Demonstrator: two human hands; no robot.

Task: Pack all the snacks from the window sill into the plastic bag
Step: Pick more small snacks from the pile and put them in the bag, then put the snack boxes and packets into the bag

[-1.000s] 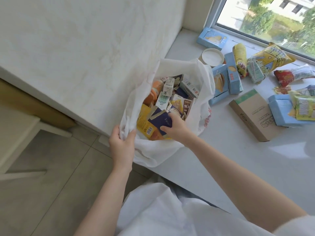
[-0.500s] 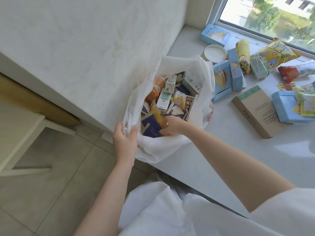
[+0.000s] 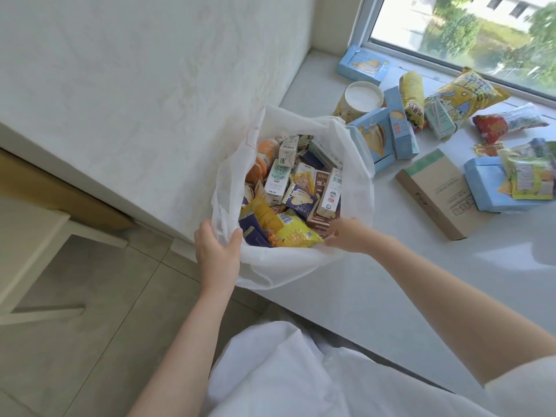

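A white plastic bag (image 3: 358, 182) stands open at the sill's left edge, filled with several snacks, milk cartons and a yellow packet (image 3: 296, 234). My left hand (image 3: 217, 254) grips the bag's near-left rim. My right hand (image 3: 349, 234) is at the near-right rim, fingers loosely spread, holding nothing. On the window sill (image 3: 376, 281) lie more snacks: light-blue boxes (image 3: 374, 139), a paper cup (image 3: 362, 100), a yellow packet (image 3: 412, 97), a yellow chip bag (image 3: 469, 91), a red packet (image 3: 505, 123), a brown box (image 3: 436, 194), and a blue box (image 3: 487, 191) under small packets.
A white wall (image 3: 150, 85) rises left of the sill. The window (image 3: 481, 34) runs along the back. Tiled floor (image 3: 90, 311) and a white table frame (image 3: 30, 251) lie lower left. My white clothing fills the bottom.
My right hand let go of the dark blue and yellow packets inside the bag and drew back to the near-right rim. My left hand kept its grip.
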